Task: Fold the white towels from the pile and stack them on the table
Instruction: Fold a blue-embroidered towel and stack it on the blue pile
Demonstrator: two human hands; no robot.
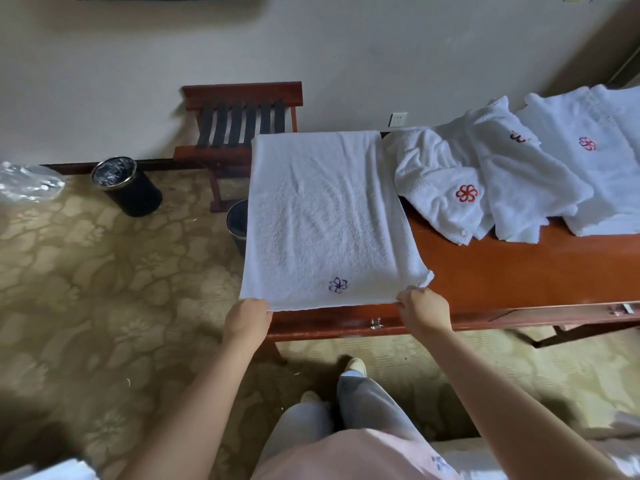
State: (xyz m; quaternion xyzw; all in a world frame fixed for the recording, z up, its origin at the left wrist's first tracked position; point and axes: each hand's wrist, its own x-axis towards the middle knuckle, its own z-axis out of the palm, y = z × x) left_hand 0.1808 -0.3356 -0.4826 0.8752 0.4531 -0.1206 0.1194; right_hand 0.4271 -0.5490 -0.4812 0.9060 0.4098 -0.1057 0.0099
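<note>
We see one white towel spread over the left end of the worktop, long side running away from us. The terry is creased, with a small blue flower mark by the near hem. The left edge runs past the worktop's end. Left hand grips the near left corner and right hand pinches the near right corner, fingers curled onto the hem. The pile of white towels with red marks lies just right of it on the worktop.

Hard to tell:
- The fingertips tuck under the hem.
- We cannot say how many layers the towel has, or whether the near hem is lifted.
- A bin is half hidden behind the towel's left edge.
- The pile is cut off at the right.
</note>
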